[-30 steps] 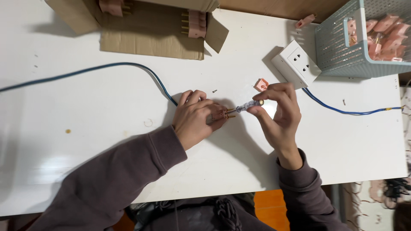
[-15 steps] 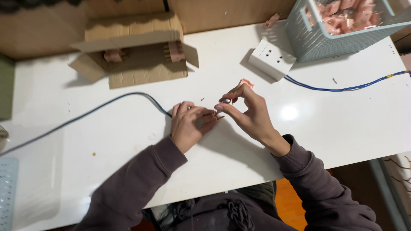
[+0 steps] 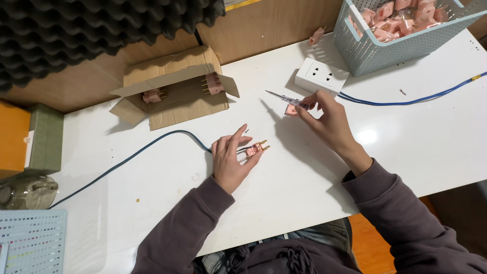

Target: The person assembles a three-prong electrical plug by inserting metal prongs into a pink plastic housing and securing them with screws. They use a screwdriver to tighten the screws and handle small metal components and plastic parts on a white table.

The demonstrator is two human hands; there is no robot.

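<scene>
My left hand (image 3: 231, 161) rests on the white table (image 3: 284, 182), fingers spread, pressing down a small pink plug core with brass prongs (image 3: 255, 148) at the end of a blue cable (image 3: 137, 155). My right hand (image 3: 327, 114) is raised further back, pinching a thin screwdriver (image 3: 282, 98) whose tip points left. A small pink part (image 3: 291, 109) lies under that hand's fingertips, just in front of the white socket block (image 3: 321, 75).
An open cardboard box (image 3: 172, 91) with pink plug parts sits at the back left. A light blue basket (image 3: 395, 30) full of pink parts stands back right. A second blue cable (image 3: 406, 100) runs right from the socket. A blue tray (image 3: 30, 241) is at the lower left.
My hands have come apart. The right hand lifted the screwdriver away from the plug toward the socket block. The left hand's fingers opened flat over the plug. The view shifted back.
</scene>
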